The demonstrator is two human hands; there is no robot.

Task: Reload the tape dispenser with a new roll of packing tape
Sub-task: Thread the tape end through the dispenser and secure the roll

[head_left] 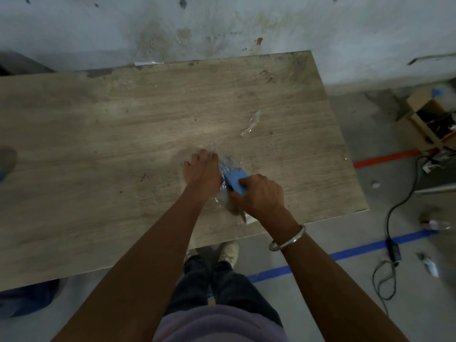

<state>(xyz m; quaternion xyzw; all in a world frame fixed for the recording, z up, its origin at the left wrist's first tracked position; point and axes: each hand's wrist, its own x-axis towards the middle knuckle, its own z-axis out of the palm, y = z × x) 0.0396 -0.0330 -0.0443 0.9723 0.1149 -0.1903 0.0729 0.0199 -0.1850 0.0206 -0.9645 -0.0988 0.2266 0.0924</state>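
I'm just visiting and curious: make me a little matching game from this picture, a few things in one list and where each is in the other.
Things:
1. blue plastic tape dispenser
2. crumpled clear plastic scrap
3. silver metal bangle
4. brown cardboard box

Places:
A. on the floor, right of the table
B. on the right wrist
C. gripped in the right hand
D. lying loose on the wooden table

Pairs: 1-C, 2-D, 3-B, 4-A

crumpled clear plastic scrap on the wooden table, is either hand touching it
No, the crumpled clear plastic scrap lies alone on the wooden table, apart from both hands.
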